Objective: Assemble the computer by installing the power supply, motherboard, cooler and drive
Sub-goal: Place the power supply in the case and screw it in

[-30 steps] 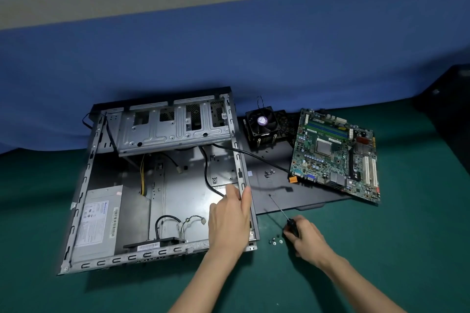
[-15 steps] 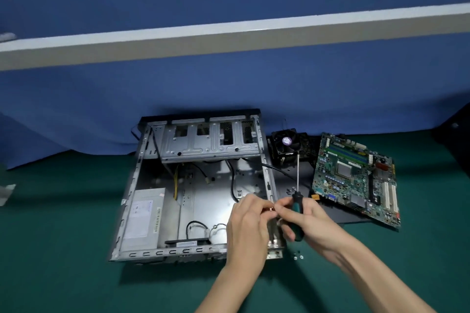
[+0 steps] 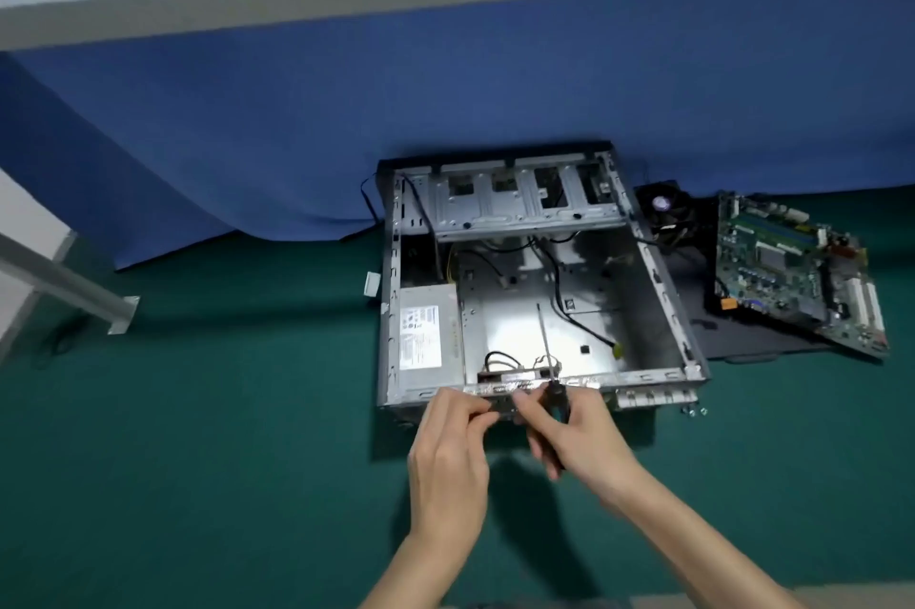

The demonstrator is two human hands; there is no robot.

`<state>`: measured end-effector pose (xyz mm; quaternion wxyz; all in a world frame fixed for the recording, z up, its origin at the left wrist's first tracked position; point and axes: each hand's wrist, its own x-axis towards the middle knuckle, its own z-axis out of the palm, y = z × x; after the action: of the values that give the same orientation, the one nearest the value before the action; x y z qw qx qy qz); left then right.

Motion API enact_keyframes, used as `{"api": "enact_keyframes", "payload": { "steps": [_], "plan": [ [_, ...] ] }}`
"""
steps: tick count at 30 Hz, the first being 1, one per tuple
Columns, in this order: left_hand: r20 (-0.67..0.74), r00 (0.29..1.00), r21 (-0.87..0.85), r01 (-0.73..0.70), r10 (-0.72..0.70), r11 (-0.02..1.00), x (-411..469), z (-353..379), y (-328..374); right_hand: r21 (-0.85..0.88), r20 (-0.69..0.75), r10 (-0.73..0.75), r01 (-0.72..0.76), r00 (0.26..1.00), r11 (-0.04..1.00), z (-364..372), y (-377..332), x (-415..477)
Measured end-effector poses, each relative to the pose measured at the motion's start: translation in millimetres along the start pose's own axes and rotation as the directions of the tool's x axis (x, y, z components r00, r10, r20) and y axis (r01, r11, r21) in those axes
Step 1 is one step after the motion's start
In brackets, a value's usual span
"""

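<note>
At the case's near rail, our R hand grips the screwdriver, its shaft pointing away over the case floor. Our L hand sits just beside it, fingertips bunched toward the R's. It's too blurred, so we can't tell if they pinch anything. The PSU lies inside the case, left side. Outside it to the right sit the cooler & mobo, w/ screws on the bench by its near-right corner.

At the near edge of the case, the right hand grips a screwdriver, the left hand is curled alongside, and a motherboard lies right of the case.
</note>
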<state>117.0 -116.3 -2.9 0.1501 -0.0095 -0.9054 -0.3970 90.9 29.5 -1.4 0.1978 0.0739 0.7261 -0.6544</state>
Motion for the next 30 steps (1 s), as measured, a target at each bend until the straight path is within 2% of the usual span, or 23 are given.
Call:
{"api": "enact_keyframes", "payload": {
  "steps": [3,6,9,12,15,18,28,30],
  "plan": [
    [0.074,0.99,0.048,0.118,-0.122,0.992,-25.1,-3.2,-39.4,-0.084,-0.03,0.064,-0.067,0.997,0.994,22.5,32.0,-10.6],
    [0.131,0.904,0.076,0.401,-0.408,0.913,-33.8,10.5,-66.4,-0.189,-0.034,0.158,-0.161,0.987,0.969,32.5,63.5,-18.8],
    [0.165,0.693,-0.03,0.714,-0.702,0.699,-28.5,34.8,-78.7,-0.27,-0.038,0.267,-0.268,0.963,0.925,34.6,89.9,-21.8],
    [0.2,0.435,-0.286,0.883,-0.878,0.372,-19.3,57.9,-82.5,-0.318,-0.067,0.342,-0.345,0.937,0.883,33.4,108.3,-18.9],
    [0.245,0.258,-0.461,0.879,-0.935,0.122,-11.4,74.2,-82.8,-0.322,-0.102,0.371,-0.383,0.923,0.866,31.3,119.0,-14.4],
    [0.254,0.139,-0.559,0.828,-0.957,-0.028,-5.7,83.8,-78.7,-0.325,-0.123,0.401,-0.418,0.908,0.848,30.2,125.0,-10.1],
    [0.198,-0.086,-0.727,0.655,-0.976,-0.205,10.4,92.7,-68.1,-0.293,-0.079,0.45,-0.452,0.89,0.842,30.3,118.4,-4.5],
    [0.239,-0.116,-0.77,0.583,-0.964,-0.261,13.2,91.7,-68.2,-0.276,-0.07,0.455,-0.455,0.888,0.846,29.7,116.4,-5.7]
  ]
}}
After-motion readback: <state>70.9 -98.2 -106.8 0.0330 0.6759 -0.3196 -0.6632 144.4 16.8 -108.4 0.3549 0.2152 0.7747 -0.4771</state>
